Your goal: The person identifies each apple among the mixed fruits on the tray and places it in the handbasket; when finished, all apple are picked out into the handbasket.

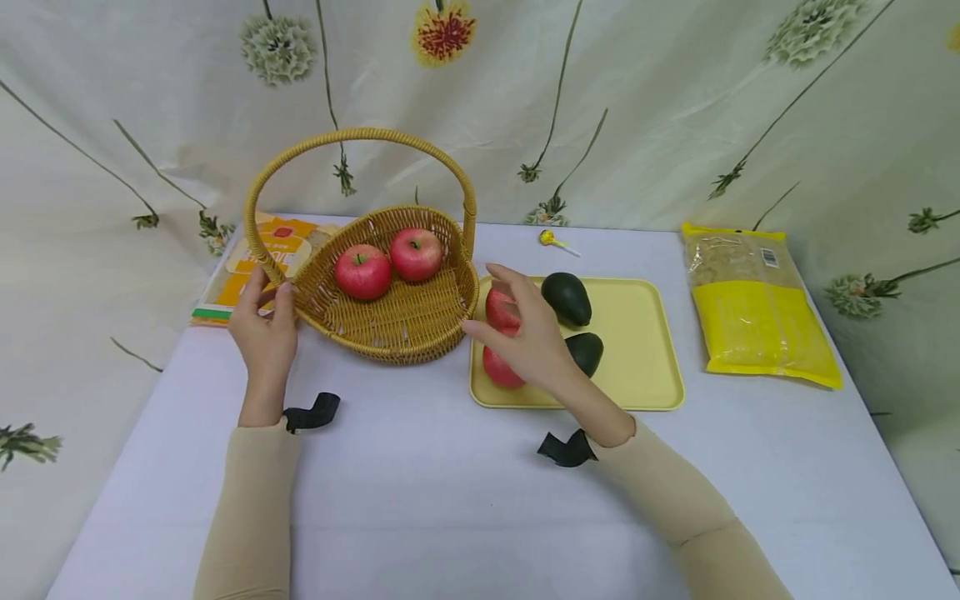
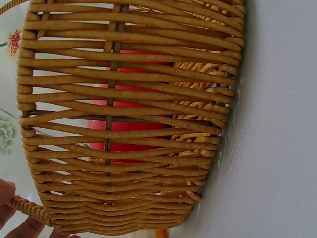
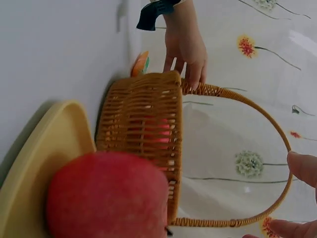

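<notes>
My left hand (image 1: pixel 262 337) grips the foot of the handle on the left side of a wicker basket (image 1: pixel 397 312). Inside the basket lie two red apples, one on the left (image 1: pixel 363 272) and one on the right (image 1: pixel 416 254). My right hand (image 1: pixel 531 337) is over the left part of a yellow tray (image 1: pixel 637 354), thumb and fingers spread apart. Partly behind that hand are two more red apples, a rear one (image 1: pixel 498 308) and a front one (image 1: pixel 501 371). In the right wrist view, an apple (image 3: pixel 109 196) looms close, with nothing gripping it.
Two dark green avocados, one behind (image 1: pixel 567 298) and one in front (image 1: pixel 588 352), lie on the tray. A yellow lollipop (image 1: pixel 549 238) is behind it. To the right lies a yellow bag (image 1: pixel 757 312); an orange packet (image 1: pixel 225 287) is partly hidden by the basket.
</notes>
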Motion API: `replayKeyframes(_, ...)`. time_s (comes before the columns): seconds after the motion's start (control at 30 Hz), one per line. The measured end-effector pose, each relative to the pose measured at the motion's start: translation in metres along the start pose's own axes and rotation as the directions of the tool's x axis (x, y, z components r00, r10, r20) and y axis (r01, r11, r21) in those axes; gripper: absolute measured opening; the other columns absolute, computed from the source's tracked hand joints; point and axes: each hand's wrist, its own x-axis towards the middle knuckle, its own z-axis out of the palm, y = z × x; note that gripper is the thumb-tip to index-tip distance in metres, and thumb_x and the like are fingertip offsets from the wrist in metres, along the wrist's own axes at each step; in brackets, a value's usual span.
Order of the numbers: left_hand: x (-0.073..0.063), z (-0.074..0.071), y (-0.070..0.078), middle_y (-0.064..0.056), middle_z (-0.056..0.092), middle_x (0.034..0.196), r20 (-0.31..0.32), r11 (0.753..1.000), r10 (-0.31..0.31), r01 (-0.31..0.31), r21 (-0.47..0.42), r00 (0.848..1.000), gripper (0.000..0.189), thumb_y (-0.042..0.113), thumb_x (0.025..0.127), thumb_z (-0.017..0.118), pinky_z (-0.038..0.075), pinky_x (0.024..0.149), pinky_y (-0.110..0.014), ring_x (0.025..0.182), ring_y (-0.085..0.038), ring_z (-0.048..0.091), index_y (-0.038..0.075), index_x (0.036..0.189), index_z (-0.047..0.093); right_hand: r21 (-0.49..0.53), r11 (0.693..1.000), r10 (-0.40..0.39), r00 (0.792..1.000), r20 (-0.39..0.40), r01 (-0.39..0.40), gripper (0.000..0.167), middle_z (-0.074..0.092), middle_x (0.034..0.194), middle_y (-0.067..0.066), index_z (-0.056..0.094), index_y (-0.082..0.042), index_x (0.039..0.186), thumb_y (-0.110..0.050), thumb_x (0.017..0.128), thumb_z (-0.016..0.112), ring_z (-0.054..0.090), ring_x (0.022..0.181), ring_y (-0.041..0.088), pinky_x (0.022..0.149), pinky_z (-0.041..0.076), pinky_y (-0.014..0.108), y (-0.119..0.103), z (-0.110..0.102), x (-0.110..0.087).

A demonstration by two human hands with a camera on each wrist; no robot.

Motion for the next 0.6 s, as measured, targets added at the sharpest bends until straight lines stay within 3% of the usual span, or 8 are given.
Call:
replayKeyframes(0.33,0.001,0.0,-0.001,-0.003,0.06,0.137,-0.001,1.0,-0.016,0.016,0.017,1.0,0.045,0.029,0.101,0.053,0.048,0.083,-0.012,0.113,-0.016,0.058,0.025,0.145,0.048,-0.072,0.997,-0.016,0.998,-0.055,0.012,0.075,0.043,0.148,0.011,0.038,-0.008,0.148,-0.015,0.084,0.077,0.045,0.133,0.033,0.107,0.042,0.047,0.039,-0.05,-0.022)
replayKeyframes(0.6,0.0,0.0,-0.001,-0.001,0.059,0.138,-0.004,1.0,-0.015,0.015,0.009,1.0,0.045,0.028,0.101,0.053,0.047,0.081,-0.011,0.113,-0.015,0.058,0.026,0.145,0.047,-0.094,0.995,-0.05,0.996,-0.071,0.044,0.075,0.043,0.147,0.016,0.039,-0.008,0.147,-0.011,0.082,0.077,0.046,0.133,0.031,0.105,0.044,0.048,0.057,-0.056,-0.032)
